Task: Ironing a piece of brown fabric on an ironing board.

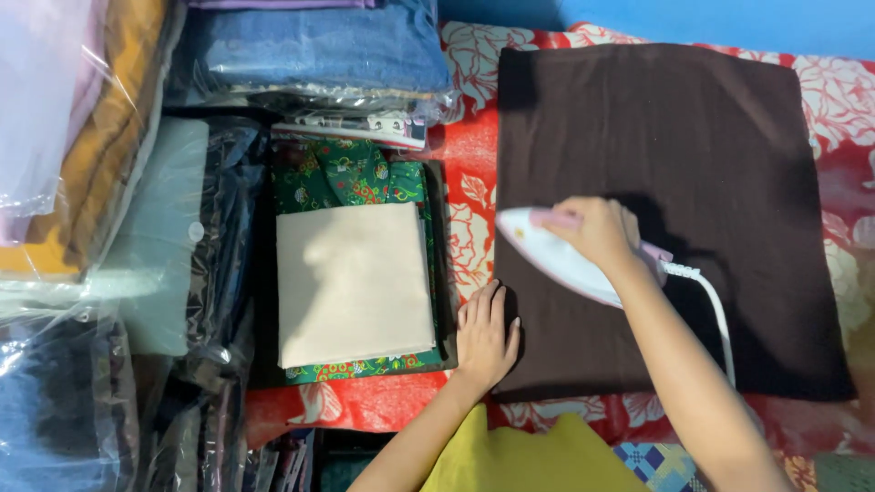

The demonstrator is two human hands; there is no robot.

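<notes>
Mid-press on a dark brown cloth, spread flat and roughly square over a red floral sheet. Right hand wrapped around the pink handle of a white iron, fingers closed firmly on it; soleplate down on the cloth's left-middle area, nose pointing to the upper left, white cord trailing off toward the lower right. Left hand laid flat, fingers spread and holding nothing, pinning the cloth's lower left edge where it meets the sheet.

Judging by the pose, ironing under way, with most of the cloth looking smooth already. Next stroke likely calling for steady tension from the pinning palm, a clear path for the cord, and fingertips kept away from the hot plate just beside them.

Cloth matte, soft, slightly napped, faint creases only. Left of it, a folded cream fabric, crisp-edged rectangle, stacked on a green patterned garment with bright print. Farther left and above, folded clothes in glossy clear plastic bags, crinkled and reflective. Yellow fabric at the bottom edge, close to the body.
</notes>
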